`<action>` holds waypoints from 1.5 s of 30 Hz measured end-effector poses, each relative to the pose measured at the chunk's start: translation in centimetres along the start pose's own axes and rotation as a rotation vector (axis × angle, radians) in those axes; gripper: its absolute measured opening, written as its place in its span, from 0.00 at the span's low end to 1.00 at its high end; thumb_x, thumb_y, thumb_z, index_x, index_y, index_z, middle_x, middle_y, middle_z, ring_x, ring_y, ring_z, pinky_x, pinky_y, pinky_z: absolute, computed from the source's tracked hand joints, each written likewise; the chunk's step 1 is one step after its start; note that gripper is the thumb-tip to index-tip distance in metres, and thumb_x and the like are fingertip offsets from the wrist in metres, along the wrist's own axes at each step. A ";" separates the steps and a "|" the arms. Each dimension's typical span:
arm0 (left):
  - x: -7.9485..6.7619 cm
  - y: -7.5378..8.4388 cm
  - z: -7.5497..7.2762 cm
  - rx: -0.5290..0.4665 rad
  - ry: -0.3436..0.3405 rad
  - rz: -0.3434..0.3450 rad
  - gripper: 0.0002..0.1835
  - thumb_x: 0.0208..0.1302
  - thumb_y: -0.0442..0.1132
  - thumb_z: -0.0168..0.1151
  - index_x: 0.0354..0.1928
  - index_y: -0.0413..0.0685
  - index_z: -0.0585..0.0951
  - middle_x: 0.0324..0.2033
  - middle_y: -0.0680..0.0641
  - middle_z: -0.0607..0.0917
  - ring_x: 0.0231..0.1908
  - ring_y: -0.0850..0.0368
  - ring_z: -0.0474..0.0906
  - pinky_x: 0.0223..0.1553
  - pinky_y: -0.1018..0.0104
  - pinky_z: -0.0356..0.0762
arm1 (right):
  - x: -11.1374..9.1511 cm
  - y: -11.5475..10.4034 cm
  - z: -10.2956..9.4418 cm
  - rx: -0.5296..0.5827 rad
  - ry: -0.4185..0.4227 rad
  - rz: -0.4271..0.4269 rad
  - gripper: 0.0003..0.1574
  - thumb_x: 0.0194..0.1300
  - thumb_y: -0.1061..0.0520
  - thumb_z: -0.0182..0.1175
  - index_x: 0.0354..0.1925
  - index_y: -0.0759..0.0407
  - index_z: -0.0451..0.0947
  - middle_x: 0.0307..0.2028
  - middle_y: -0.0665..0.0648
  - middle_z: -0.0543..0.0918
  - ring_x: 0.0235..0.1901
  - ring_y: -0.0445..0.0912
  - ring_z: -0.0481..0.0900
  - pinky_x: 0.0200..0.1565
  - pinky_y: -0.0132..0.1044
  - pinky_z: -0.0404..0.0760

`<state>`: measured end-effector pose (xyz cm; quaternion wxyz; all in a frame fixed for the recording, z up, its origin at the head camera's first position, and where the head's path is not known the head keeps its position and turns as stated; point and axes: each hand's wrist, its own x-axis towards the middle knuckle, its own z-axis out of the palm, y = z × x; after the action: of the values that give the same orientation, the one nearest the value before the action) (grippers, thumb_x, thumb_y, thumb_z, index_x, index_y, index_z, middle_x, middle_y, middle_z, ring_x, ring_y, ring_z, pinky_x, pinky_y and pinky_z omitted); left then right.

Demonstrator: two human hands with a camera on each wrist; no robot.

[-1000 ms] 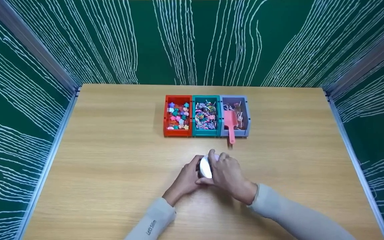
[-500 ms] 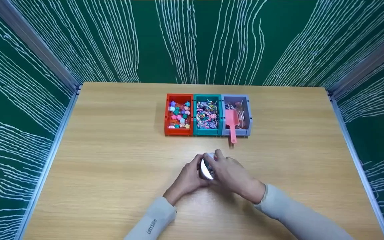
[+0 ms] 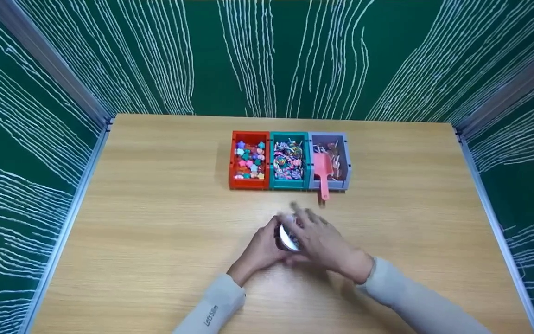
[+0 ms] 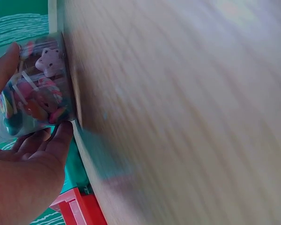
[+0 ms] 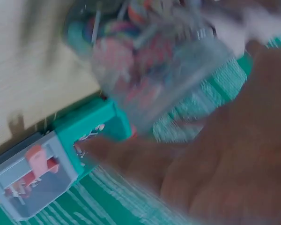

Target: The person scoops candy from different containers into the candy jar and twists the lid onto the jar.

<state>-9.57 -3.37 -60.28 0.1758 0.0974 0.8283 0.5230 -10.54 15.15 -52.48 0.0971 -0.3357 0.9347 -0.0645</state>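
My left hand (image 3: 263, 243) grips a clear jar (image 3: 291, 239) around its side, over the table in front of the bins. Through the jar's wall in the left wrist view show lollipop charms (image 4: 47, 93) and a pale star charm (image 4: 49, 62). A bright white crescent shows on the jar's top in the head view. My right hand (image 3: 320, 241), blurred, hovers at the jar's right side with fingers extended and partly covers it. In the right wrist view those fingers (image 5: 126, 159) reach past the jar (image 5: 145, 61).
Three joined bins stand at the back: a red bin (image 3: 249, 184) with star charms, a green bin (image 3: 289, 184) with lollipop charms, a lavender bin (image 3: 346, 171) with more charms. A pink scoop (image 3: 323, 169) lies in the lavender bin, its handle over the front edge. Green walls surround the table (image 3: 155, 208).
My right hand's fingers lay bent over the jar's top a second ago; they have since straightened and shifted slightly right, uncovering its contents. My left hand keeps its grip, nearly still.
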 end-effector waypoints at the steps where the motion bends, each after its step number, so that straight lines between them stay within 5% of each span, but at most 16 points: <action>1: 0.0 0.0 0.0 0.005 0.000 -0.018 0.49 0.56 0.45 0.84 0.76 0.50 0.66 0.73 0.44 0.74 0.74 0.48 0.70 0.74 0.52 0.67 | 0.0 0.2 -0.3 0.064 -0.022 -0.021 0.58 0.65 0.32 0.71 0.81 0.51 0.59 0.75 0.72 0.63 0.64 0.73 0.76 0.53 0.64 0.85; 4: -0.1 0.1 0.0 0.014 0.003 -0.043 0.49 0.57 0.44 0.83 0.77 0.51 0.66 0.74 0.46 0.74 0.74 0.49 0.70 0.74 0.52 0.67 | 0.2 0.3 -0.6 0.070 -0.030 -0.049 0.52 0.64 0.39 0.75 0.78 0.50 0.64 0.68 0.70 0.70 0.54 0.66 0.83 0.50 0.58 0.88; 9: -0.2 0.0 -0.1 0.038 0.020 -0.001 0.46 0.56 0.41 0.83 0.74 0.48 0.68 0.71 0.42 0.77 0.71 0.46 0.74 0.72 0.53 0.72 | 0.4 -0.5 -0.1 -0.201 0.027 0.002 0.57 0.66 0.22 0.63 0.72 0.61 0.65 0.50 0.70 0.76 0.30 0.53 0.82 0.29 0.41 0.88; 12: -0.2 0.0 -0.1 0.049 0.020 0.006 0.47 0.56 0.42 0.83 0.75 0.47 0.67 0.71 0.41 0.76 0.72 0.45 0.73 0.73 0.51 0.70 | 0.3 -0.6 -0.3 -0.232 -0.009 0.006 0.64 0.64 0.18 0.59 0.78 0.59 0.60 0.58 0.73 0.76 0.40 0.59 0.85 0.37 0.47 0.90; 16: -0.2 0.0 -0.1 0.037 0.012 -0.006 0.48 0.56 0.42 0.83 0.76 0.47 0.66 0.72 0.42 0.75 0.73 0.47 0.71 0.75 0.51 0.67 | 0.3 -0.1 -0.9 -0.043 -0.034 -0.053 0.55 0.66 0.33 0.71 0.80 0.50 0.61 0.70 0.72 0.70 0.56 0.67 0.82 0.48 0.58 0.88; 20: -0.2 0.0 -0.2 0.023 0.015 0.003 0.47 0.55 0.42 0.83 0.74 0.48 0.67 0.71 0.43 0.76 0.72 0.49 0.72 0.74 0.51 0.68 | 0.6 0.3 -1.2 0.089 -0.013 -0.096 0.47 0.63 0.47 0.78 0.75 0.50 0.69 0.63 0.69 0.74 0.46 0.62 0.84 0.43 0.53 0.90; 27: -0.2 0.0 -0.3 0.021 0.010 -0.020 0.47 0.56 0.42 0.83 0.75 0.50 0.67 0.72 0.44 0.75 0.72 0.48 0.71 0.75 0.50 0.67 | 0.7 0.7 -0.6 0.096 0.025 -0.137 0.44 0.63 0.56 0.77 0.74 0.53 0.70 0.60 0.70 0.74 0.39 0.57 0.85 0.40 0.48 0.91; 32: -0.3 -0.2 -0.3 0.024 0.012 -0.025 0.47 0.58 0.45 0.82 0.76 0.49 0.66 0.73 0.43 0.74 0.73 0.47 0.70 0.75 0.49 0.66 | 0.7 1.0 -0.1 0.159 -0.001 -0.132 0.48 0.65 0.45 0.76 0.76 0.51 0.65 0.65 0.69 0.70 0.51 0.61 0.82 0.51 0.55 0.88; 38: -0.1 -0.7 -0.2 0.071 0.035 0.098 0.39 0.63 0.37 0.74 0.73 0.40 0.67 0.67 0.37 0.80 0.68 0.46 0.76 0.71 0.52 0.73 | 1.7 0.7 1.8 0.216 0.066 -0.090 0.49 0.72 0.23 0.55 0.75 0.52 0.67 0.75 0.69 0.65 0.74 0.68 0.64 0.73 0.67 0.63; 45: -0.1 -0.6 0.2 0.079 0.069 0.101 0.40 0.58 0.37 0.75 0.70 0.34 0.69 0.61 0.35 0.83 0.63 0.43 0.80 0.68 0.49 0.76 | 2.2 0.5 4.6 0.085 0.174 -0.055 0.45 0.78 0.25 0.44 0.78 0.48 0.66 0.66 0.63 0.75 0.62 0.60 0.74 0.64 0.59 0.74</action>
<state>-9.38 -3.54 -60.83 0.1164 0.1278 0.8480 0.5010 -11.47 13.89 -57.33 0.0278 -0.3500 0.9265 -0.1355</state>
